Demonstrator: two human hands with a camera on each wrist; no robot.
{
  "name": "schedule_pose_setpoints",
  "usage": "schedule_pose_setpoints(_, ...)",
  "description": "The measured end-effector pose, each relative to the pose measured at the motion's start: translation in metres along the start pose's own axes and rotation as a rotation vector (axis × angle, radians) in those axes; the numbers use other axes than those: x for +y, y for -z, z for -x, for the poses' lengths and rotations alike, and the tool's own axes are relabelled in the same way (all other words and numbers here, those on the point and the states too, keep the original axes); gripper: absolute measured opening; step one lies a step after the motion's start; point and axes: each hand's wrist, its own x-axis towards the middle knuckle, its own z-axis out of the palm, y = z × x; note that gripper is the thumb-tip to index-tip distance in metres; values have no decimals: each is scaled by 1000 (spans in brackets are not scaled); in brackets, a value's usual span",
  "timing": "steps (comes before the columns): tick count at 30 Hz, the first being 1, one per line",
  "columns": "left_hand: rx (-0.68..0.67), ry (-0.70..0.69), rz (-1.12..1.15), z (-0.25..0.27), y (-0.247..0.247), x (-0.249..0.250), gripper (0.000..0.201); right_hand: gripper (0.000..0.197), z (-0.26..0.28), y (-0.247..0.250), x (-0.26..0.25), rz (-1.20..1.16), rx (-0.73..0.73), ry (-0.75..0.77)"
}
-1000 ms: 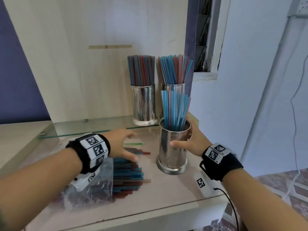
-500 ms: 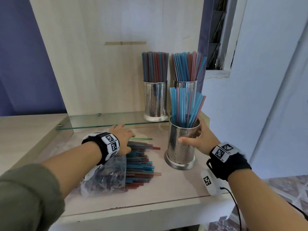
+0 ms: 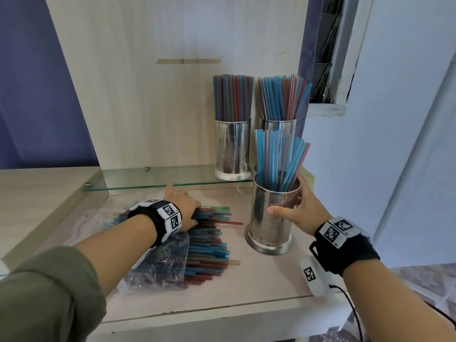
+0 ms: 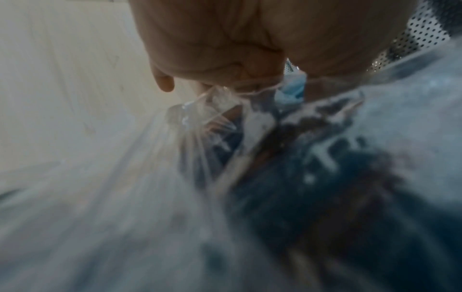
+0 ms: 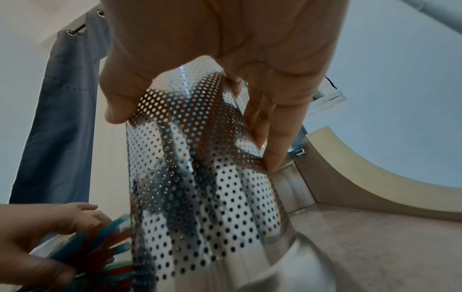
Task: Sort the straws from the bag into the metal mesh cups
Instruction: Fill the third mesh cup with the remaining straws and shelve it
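Head view, right hand point(image 3: 299, 213): thumb and fingers curled round the near mesh cup point(image 3: 271, 218), which stands upright on the counter point(image 3: 259, 292) with blue straws in it.
Head view, left hand point(image 3: 183, 208): laid on the loose straws point(image 3: 209, 245) spilling from the clear bag point(image 3: 158, 267); whether it grasps any I cannot tell.
Head view, glass shelf point(image 3: 148, 180): two more filled cups point(image 3: 232, 149) at the back.
Left wrist view: palm point(image 4: 225, 39) over crumpled plastic point(image 4: 140, 197), blurred.
Right wrist view: fingers point(image 5: 272, 138) wrapped on perforated cup wall point(image 5: 200, 187); the other hand point(image 5: 45, 233) upon straw ends point(image 5: 112, 247).
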Motion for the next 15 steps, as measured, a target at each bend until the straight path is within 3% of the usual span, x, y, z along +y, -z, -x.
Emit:
schedule_pose_setpoints(10, 233, -20, 114, 5, 24, 6, 21, 107, 0, 0, 0, 1, -4, 10)
schedule_pose_setpoints(15, 454, -98, 482, 5, 45, 2, 22, 106, 0, 0, -2, 13, -10, -2)
